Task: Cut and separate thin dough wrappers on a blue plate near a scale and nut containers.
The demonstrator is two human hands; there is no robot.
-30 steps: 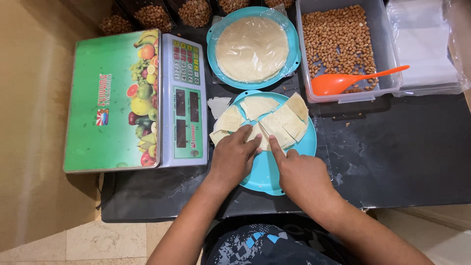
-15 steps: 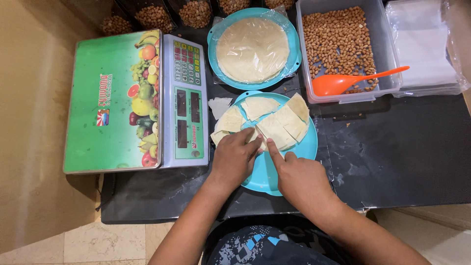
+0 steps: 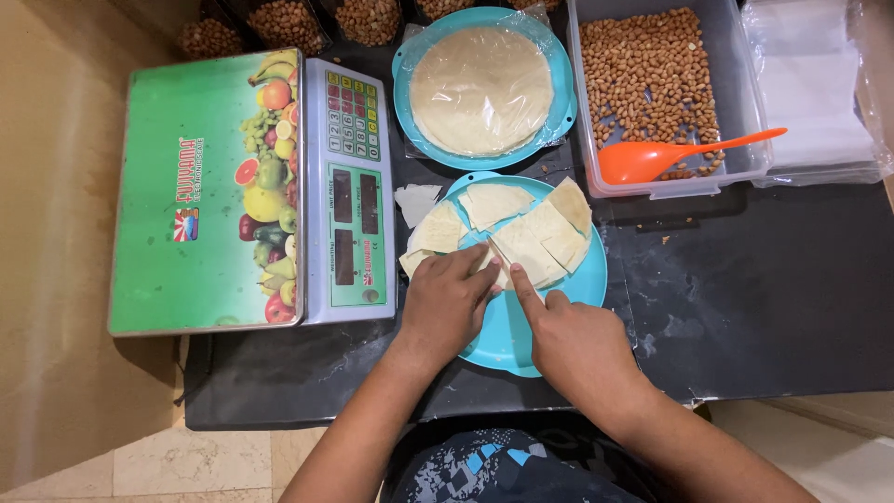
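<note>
Nearest the person, both hands rest on the turquoise plate that sits on the dark surface. The left hand lies flat, fingers together, its tips pressing the cut dough pieces at their near edge; its grip holds nothing, it only pins. The right hand is loosely curled with the forefinger stretched out, its tip touching the same near edge, just beside the left fingertips; it grasps nothing either.

The dough pieces lie directly ahead of both hands, fanned across the far half of the plate. The fan runs left to right, from a piece overhanging the rim near the scale to a wedge at the far right edge. The left hand covers more of the pieces; the right forefinger touches the middle squarish one, which points away and to the right.

Farther off sit a second plate with a wrapped round dough sheet and a tub of peanuts with an orange scoop.
</note>
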